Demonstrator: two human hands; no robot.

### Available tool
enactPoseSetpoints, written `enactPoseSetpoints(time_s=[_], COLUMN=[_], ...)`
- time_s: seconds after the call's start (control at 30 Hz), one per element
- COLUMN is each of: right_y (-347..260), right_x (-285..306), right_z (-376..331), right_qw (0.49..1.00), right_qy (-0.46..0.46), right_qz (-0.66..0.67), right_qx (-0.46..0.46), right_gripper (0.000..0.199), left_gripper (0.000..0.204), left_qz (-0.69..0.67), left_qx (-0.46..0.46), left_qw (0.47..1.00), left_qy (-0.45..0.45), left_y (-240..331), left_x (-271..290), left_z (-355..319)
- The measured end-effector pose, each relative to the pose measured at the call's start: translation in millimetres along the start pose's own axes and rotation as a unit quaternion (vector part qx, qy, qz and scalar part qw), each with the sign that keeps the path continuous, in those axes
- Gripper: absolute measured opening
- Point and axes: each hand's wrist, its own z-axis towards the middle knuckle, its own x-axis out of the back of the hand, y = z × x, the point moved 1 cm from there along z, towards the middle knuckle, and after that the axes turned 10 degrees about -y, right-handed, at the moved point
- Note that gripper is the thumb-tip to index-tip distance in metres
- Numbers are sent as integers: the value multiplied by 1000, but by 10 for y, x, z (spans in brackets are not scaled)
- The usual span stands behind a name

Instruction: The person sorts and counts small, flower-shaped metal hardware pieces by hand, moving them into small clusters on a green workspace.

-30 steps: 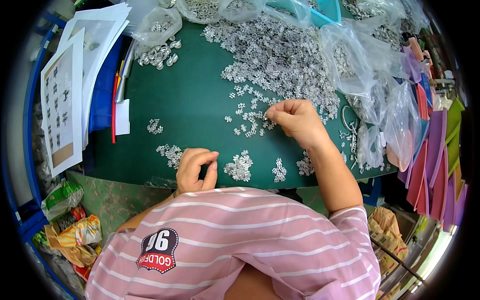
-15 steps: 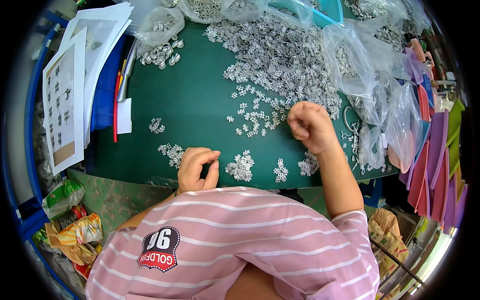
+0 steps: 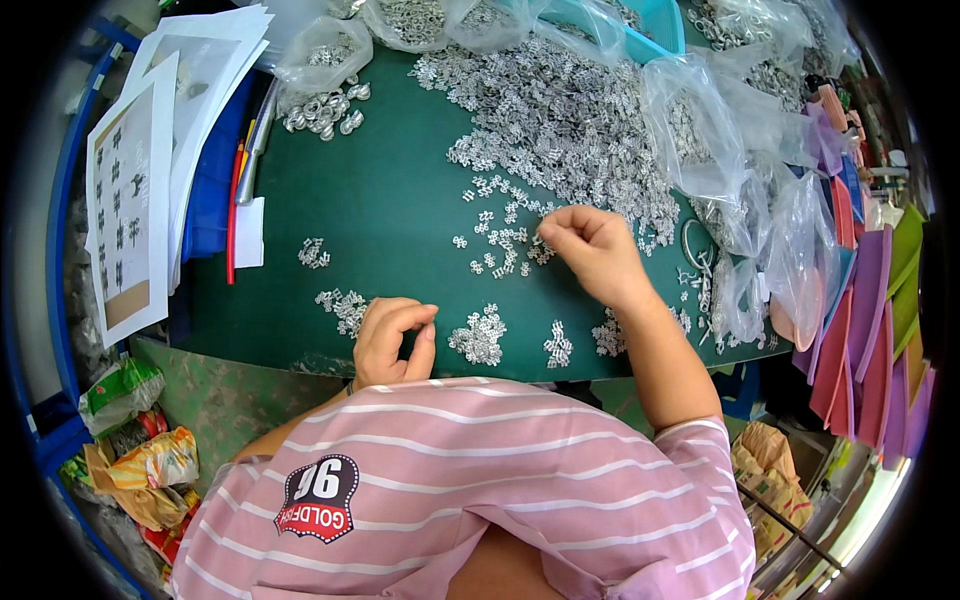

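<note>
A large heap of small silver metal pieces [image 3: 560,120] covers the far middle of the green table [image 3: 380,190]. Loose pieces [image 3: 500,235] lie scattered along its near side. My right hand [image 3: 600,255] is over their right edge, thumb and forefinger pinched together; its fingers hide whatever is between them. Close to the near table edge rests my left hand [image 3: 390,340], fingers curled and thumb tip near the forefinger; anything held there is too small to make out. Beside it are a small pile [image 3: 343,310] on the left and a rounder pile [image 3: 478,336] on the right. Other little piles [image 3: 558,345] sit farther right.
Clear plastic bags [image 3: 700,125] of metal parts line the far and right sides, with a light blue tray [image 3: 655,30] among them. Paper sheets [image 3: 130,200], a red pen [image 3: 235,220] and a blue bin [image 3: 210,195] stand at left. Coloured strips [image 3: 865,330] hang at right.
My right hand has moved left and a little nearer, to the edge of the scattered pieces, and its fingers now point left. My left hand has hardly moved.
</note>
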Motion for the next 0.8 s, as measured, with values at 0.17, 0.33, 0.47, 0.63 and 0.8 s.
enactPoseSetpoints(time_s=[0.17,0.33,0.47,0.63,0.8], right_y=[-71,6,-182,-166,-173], right_x=[142,169,178,-23,-133], right_z=[5,12,71,256,251], right_qw=[956,894,878,950,880], right_qy=[-89,-127,-110,49,80], right_qz=[263,424,465,-285,-455], right_qx=[-97,-66,-28,118,108], right_gripper=[16,11,11,11,10], left_gripper=[25,25,25,25,25], left_qz=[-4,-3,0,13,0], left_qx=[3,6,4,-25,-13], left_qw=[1000,1000,1000,1000,1000], left_qy=[4,-2,-3,-9,-3], left_y=[-3,7,5,8,-18], left_x=[-4,4,13,24,17], left_z=[-8,-3,-5,34,14])
